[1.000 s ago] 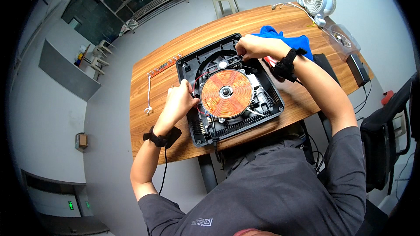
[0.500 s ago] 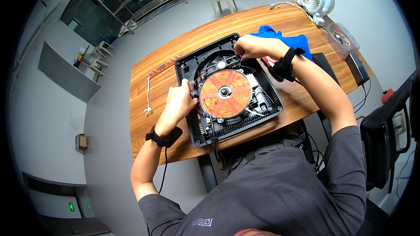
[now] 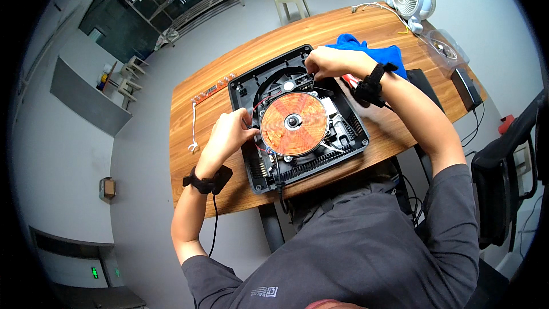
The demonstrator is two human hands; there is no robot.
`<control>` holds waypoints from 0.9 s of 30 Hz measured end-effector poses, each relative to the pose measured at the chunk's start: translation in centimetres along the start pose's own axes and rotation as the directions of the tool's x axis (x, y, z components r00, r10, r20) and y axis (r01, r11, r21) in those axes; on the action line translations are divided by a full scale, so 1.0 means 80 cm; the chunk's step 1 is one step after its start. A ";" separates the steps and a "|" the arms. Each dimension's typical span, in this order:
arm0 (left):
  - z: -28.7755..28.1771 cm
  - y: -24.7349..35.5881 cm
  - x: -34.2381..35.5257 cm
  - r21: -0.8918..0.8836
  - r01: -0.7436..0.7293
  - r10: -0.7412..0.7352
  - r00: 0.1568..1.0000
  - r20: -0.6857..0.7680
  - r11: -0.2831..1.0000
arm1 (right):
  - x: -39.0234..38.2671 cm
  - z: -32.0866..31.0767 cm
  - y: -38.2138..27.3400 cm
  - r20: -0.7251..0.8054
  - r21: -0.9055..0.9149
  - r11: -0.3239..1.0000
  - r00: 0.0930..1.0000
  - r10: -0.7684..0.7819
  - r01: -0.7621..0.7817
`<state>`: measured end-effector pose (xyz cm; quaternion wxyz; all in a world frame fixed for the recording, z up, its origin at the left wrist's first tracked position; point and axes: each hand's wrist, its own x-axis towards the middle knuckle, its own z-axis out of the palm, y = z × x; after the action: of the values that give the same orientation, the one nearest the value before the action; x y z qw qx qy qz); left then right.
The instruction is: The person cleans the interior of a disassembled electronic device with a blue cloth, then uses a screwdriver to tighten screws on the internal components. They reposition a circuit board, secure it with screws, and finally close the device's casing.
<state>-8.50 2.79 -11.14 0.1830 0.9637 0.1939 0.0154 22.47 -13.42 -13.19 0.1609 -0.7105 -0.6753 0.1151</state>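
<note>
– Wooden table (image 3: 297, 34), seen from above, wearer's side nearest. Carrying what?

– Open black housing (image 3: 323, 162), close to the near edge, with a copper coil (image 3: 294, 137) lying face up inside, between two bare hands.

– Nearer to which?

– To the left hand (image 3: 230, 133): curved over the housing's left wall, thumb and fingers drawn close together, just beside the coil's left rim. Coil directly right of that grip. From the right hand (image 3: 331, 62), bent down at the housing's far-right corner, coil toward the near-left.

– Pinching anything?

– Impossible to tell for either hand; fingertips partly hidden.

– Pointing which way?

– Housing: long axis apparently near edge to far edge, far end leaning left; black cord (image 3: 282, 194) hanging over the table's near edge. Coil: flat, round, no long axis.
</note>
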 end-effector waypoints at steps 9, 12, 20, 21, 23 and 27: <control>0.000 -0.033 0.014 0.030 -0.261 0.262 0.964 -0.045 0.965 | -0.002 -0.003 -0.001 0.018 0.021 1.000 1.000 0.012 -0.013; 0.006 -0.033 0.014 -0.013 -0.228 0.228 0.973 -0.032 0.973 | -0.003 -0.005 -0.005 0.012 0.010 1.000 1.000 0.009 -0.009; 0.013 -0.030 0.016 0.078 -0.228 0.228 0.974 0.005 0.970 | -0.005 -0.005 -0.003 0.019 0.011 1.000 1.000 0.007 -0.007; 0.011 -0.029 0.012 0.089 -0.250 0.254 0.966 -0.040 0.964 | -0.004 -0.006 -0.006 0.022 0.014 1.000 1.000 0.007 -0.008; 0.000 -0.023 0.002 0.114 -0.298 0.311 0.942 -0.125 0.948 | -0.003 -0.006 -0.007 0.034 0.017 0.999 0.999 0.029 -0.030; -0.015 -0.006 -0.026 -0.005 -0.473 0.473 0.880 0.029 0.881 | -0.002 -0.009 -0.006 0.041 0.010 0.999 0.999 0.035 -0.035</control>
<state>-10.69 2.84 -10.12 0.1753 0.9822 -0.0498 0.0455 22.26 -13.61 -12.35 0.1488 -0.7188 -0.6653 0.1360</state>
